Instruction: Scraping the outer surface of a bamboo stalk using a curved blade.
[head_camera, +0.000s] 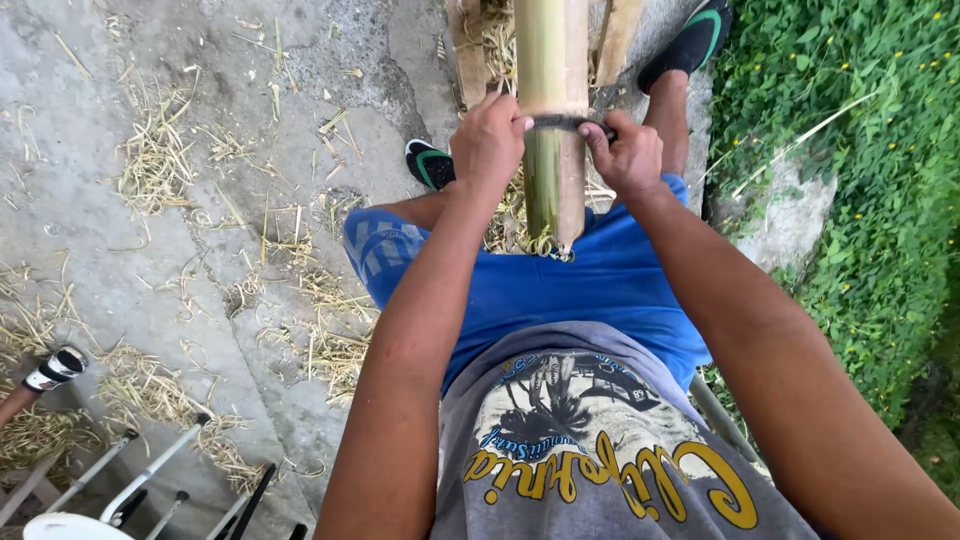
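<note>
A thick bamboo pole (551, 60) runs from the top of the view down between my knees, its near part scraped green. A dark curved blade (566, 122) lies across the pole. My left hand (488, 140) grips the blade's left end and my right hand (625, 152) grips its right end, both fists closed tight against the pole. Curled shavings hang at the pole's near end (556, 245). I sit in blue shorts (560, 290) with a grey printed shirt below.
Bamboo shavings (155, 150) litter the cracked concrete ground at left. Wooden boards (620, 35) support the pole at top. A green hedge (860, 170) fills the right side. Metal rods and a white object (130, 480) lie at bottom left. My dark sandals (430, 162) rest on the ground.
</note>
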